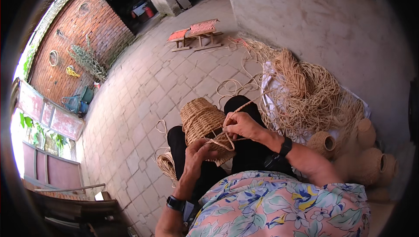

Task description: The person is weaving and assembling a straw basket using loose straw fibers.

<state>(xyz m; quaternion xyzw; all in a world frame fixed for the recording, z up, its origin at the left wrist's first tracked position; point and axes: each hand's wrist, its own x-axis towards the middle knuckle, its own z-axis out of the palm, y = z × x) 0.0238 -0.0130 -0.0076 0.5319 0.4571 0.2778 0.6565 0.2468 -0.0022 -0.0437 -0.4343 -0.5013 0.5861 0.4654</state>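
A tan woven basket (pixel 201 117) lies tilted across my lap, between my knees, with its rim side toward me. My left hand (pixel 198 153) is closed on the basket's near edge, fingers partly hidden by the weave. In my right hand (pixel 245 126) a strand of straw rope (pixel 249 104) is pinched between thumb and fingers. Loops of the same rope (pixel 224 140) lie over the basket's near edge, between my two hands. What the left fingertips press on inside the edge is hidden.
A big heap of loose straw rope (pixel 301 88) lies on white sheeting at my right, by the wall. Several woven pots (pixel 322 143) stand near my right elbow. Another rope coil (pixel 166 165) is left of my leg. Two low stools (pixel 203 28) stand ahead on the paved floor (pixel 148 93).
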